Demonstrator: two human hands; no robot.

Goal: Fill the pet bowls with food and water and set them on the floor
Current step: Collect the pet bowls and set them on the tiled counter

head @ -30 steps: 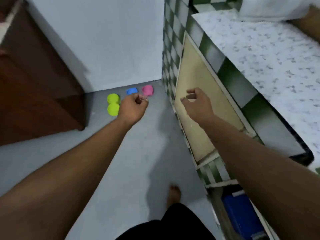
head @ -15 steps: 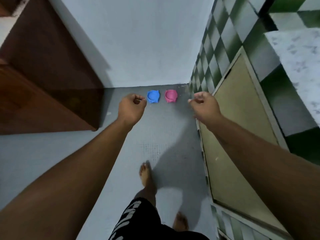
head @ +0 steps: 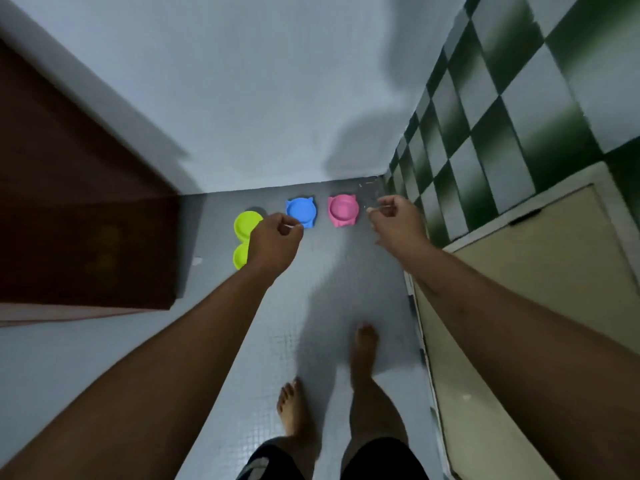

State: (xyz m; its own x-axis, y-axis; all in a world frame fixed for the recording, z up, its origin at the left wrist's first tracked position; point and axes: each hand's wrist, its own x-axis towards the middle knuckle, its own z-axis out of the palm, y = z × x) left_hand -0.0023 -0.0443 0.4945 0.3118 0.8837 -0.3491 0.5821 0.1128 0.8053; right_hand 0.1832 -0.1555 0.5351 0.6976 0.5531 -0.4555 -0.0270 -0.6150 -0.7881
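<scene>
Blue bowl [head: 300,211] nearer now; green bowl [head: 246,225] back in view beside it. Left hand [head: 275,244] fisted, right hand [head: 398,223] loosely curled, both empty: pickup likely next.

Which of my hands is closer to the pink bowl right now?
Right. The right hand is just right of the pink bowl; the left hand is farther left, past the blue bowl.

You see a lime-green double plastic bowl [head: 246,226], a blue cat-eared plastic bowl [head: 300,211] and a pink cat-eared plastic bowl [head: 343,209]. Your right-hand tiled wall [head: 502,116] is chequered green and white.
</scene>
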